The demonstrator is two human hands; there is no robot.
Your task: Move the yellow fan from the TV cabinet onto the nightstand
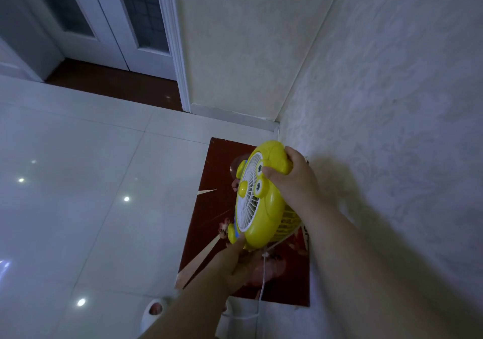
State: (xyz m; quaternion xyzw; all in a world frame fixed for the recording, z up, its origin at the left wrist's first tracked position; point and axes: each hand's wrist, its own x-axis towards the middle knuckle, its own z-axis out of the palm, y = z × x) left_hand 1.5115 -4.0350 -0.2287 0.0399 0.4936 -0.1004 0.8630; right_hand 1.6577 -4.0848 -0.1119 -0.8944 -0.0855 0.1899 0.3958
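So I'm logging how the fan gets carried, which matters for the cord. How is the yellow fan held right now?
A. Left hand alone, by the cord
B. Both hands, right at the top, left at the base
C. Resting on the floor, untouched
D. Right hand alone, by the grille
B: the right hand grips the top of the yellow fan while the left hand supports its base, and the white cord hangs below.

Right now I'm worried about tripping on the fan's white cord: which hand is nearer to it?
Left. The left hand grips the yellow fan at its base, beside the dangling white cord; the right hand holds the fan's top, farther away.
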